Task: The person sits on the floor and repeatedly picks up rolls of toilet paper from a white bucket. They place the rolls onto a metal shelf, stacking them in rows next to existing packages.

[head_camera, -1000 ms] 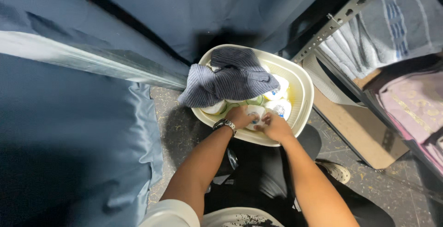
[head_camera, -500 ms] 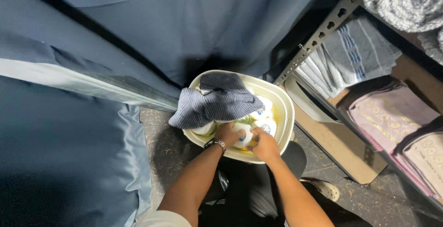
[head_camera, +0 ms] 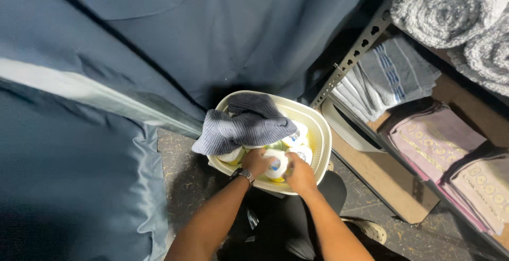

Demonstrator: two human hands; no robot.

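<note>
Gripping a round white container (head_camera: 277, 164) with a blue spot, my left hand (head_camera: 255, 162) and right hand (head_camera: 298, 173) clasp it inside the cream basket (head_camera: 322, 139).

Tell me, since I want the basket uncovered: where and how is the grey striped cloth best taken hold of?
Probably by the corner of the grey striped cloth that droops over the left rim of the cream basket, pinched from outside and lifted. That part hangs free, while both hands, left hand and right hand, crowd the near side.
</note>
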